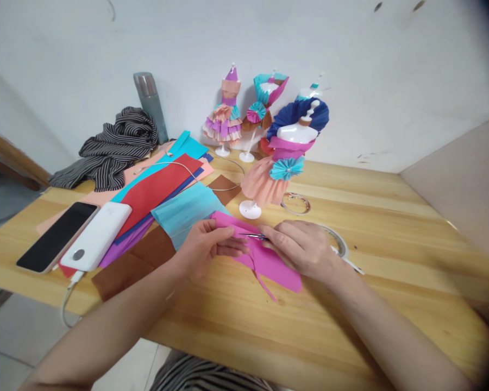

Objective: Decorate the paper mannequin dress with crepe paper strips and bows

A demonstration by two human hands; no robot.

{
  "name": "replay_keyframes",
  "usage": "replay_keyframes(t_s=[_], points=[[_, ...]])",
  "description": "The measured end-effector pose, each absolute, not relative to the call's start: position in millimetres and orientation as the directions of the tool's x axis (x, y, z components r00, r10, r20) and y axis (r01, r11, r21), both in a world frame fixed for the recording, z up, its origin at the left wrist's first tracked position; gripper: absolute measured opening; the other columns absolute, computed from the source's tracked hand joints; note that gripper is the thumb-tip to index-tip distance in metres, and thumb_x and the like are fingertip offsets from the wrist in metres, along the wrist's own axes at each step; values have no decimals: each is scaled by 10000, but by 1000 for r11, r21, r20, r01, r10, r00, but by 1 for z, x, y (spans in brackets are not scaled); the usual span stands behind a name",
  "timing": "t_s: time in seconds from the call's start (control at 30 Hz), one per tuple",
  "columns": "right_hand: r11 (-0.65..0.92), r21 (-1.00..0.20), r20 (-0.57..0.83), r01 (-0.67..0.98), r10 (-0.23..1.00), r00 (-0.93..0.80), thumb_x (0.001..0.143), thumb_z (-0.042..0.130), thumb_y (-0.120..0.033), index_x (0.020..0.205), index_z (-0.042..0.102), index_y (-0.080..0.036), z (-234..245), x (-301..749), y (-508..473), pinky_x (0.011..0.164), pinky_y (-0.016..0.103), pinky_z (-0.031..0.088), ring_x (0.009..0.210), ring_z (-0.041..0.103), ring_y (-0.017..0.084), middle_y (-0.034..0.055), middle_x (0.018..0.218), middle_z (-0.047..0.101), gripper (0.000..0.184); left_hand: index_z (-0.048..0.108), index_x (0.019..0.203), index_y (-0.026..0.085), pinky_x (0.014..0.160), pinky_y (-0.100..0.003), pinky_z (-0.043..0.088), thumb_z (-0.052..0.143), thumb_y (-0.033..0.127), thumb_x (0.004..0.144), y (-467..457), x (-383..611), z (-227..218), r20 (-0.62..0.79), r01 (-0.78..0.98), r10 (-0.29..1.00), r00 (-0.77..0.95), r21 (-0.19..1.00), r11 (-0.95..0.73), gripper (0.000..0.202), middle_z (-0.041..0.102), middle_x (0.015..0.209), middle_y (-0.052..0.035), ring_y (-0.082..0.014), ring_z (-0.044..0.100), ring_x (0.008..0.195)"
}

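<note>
A sheet of magenta crepe paper [283, 271] lies across the wooden table in front of me, and a narrow strip hangs loose from its near edge. My left hand [207, 243] pinches the paper's left part between thumb and fingers. Closed around small scissors [251, 235], my right hand [299, 247] covers their handles. The blades point left over the magenta paper, toward my left fingertips. Just beyond stands a white mini mannequin [296, 132] wearing a peach skirt, a magenta band, a blue rosette and a dark blue pleated collar.
More dressed mannequins [228, 108] stand by the wall. To the left lie a light blue sheet [187, 209], red paper [157, 182], brown paper [136, 263], a phone [57, 236] and a cabled white power bank [95, 236]. A striped cloth [114, 146] and a flask [151, 106] are behind. Tape rolls [342, 247] sit right.
</note>
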State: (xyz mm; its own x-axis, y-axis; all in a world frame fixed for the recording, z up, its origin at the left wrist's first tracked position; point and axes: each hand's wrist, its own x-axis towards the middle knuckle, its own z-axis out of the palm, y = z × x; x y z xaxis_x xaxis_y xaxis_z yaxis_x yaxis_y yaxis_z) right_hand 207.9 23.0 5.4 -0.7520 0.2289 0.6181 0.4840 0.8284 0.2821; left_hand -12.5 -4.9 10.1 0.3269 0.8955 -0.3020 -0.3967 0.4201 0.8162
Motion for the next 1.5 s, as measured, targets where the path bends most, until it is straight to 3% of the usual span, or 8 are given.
replay_keyframes(t_s=[0.1,0.27,0.5,1.5], points=[[827,283,625,486,225,-747,918,521,-162,975,577,-121,6,208,23,486,257,305,523,422,113,-11,594,521,90,724,716,98,639,-257,544,746,321,677,-5,-13,12,-303,-402,895,328,813,423,227,758,785,-107,-202,716,688],[812,291,641,507,228,-733,921,481,-119,962,578,-138,7,208,23,488,260,303,514,419,118,-21,571,494,107,705,710,77,634,-317,547,666,479,722,-3,-13,11,-331,-424,894,303,793,437,404,749,776,-158,-257,717,678],[812,300,638,501,220,-738,909,531,-148,975,570,-130,5,207,24,480,254,298,519,418,116,-16,577,514,79,617,619,108,589,-291,541,726,332,669,-6,-11,17,-339,-414,914,223,816,404,254,736,670,-122,-236,711,619],[831,250,627,497,252,-737,928,518,-217,1003,577,-112,3,202,20,486,244,330,538,470,117,3,616,537,142,708,691,67,613,-297,546,719,348,661,-7,-10,15,-314,-382,917,248,838,390,284,730,671,-132,-237,710,625]])
